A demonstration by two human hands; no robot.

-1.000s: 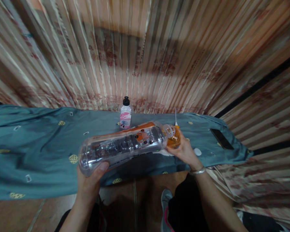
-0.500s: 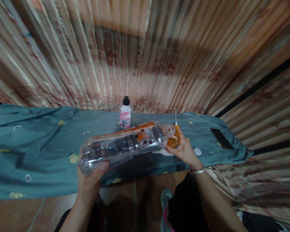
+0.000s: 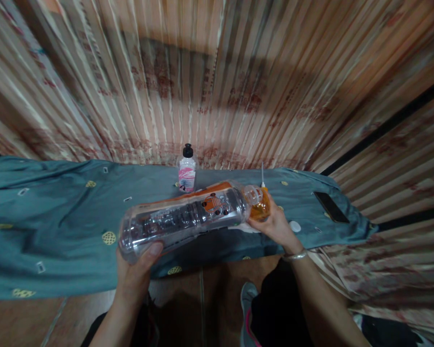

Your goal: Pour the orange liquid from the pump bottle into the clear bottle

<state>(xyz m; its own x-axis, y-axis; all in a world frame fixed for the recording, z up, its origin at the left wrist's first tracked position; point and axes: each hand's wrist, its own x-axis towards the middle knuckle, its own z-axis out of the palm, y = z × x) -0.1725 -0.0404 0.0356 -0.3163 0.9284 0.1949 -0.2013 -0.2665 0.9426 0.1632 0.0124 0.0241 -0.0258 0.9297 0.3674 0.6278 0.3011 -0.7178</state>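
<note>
Sideways, a ribbed clear plastic bottle (image 3: 184, 219); small amber container (image 3: 261, 208).

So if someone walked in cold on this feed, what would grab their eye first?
Most likely the big clear plastic bottle, tipped nearly flat across the middle, its base gripped by the left hand. Its mouth meets a small container of orange liquid held in the right hand. Behind them, a small pink-labelled bottle with a black cap stands upright on the teal cloth, with a dark phone lying at far right.
</note>
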